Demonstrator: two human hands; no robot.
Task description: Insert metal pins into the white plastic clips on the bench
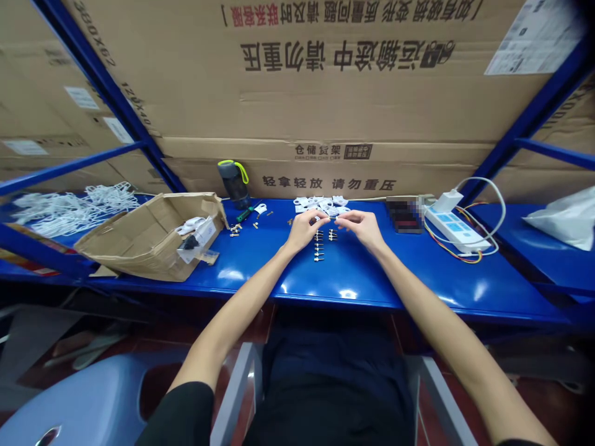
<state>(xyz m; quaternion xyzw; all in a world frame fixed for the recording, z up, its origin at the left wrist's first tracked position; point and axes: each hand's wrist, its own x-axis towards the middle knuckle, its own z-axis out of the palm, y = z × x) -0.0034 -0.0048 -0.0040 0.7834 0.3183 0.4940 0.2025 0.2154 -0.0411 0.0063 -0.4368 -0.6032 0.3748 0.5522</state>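
Both hands meet over the blue tabletop (260,266), fingertips nearly touching. My left hand (304,230) is closed in a pinch, and my right hand (362,228) pinches from the other side; a tiny piece between them is too small to name. Just below the fingers, small brass-coloured pins (318,248) lie in a column, with a shorter column of similar pins (333,235) to its right. Behind the hands lies a pile of white plastic parts (320,203). More small brass pieces (235,230) are scattered to the left.
An open cardboard box (139,238) stands left, beside white cords (79,207). A dark bottle (235,186) and green screwdriver (245,214) are at the back. On the right are a dark, partly blurred object (403,215) and a power strip (458,230) with cables.
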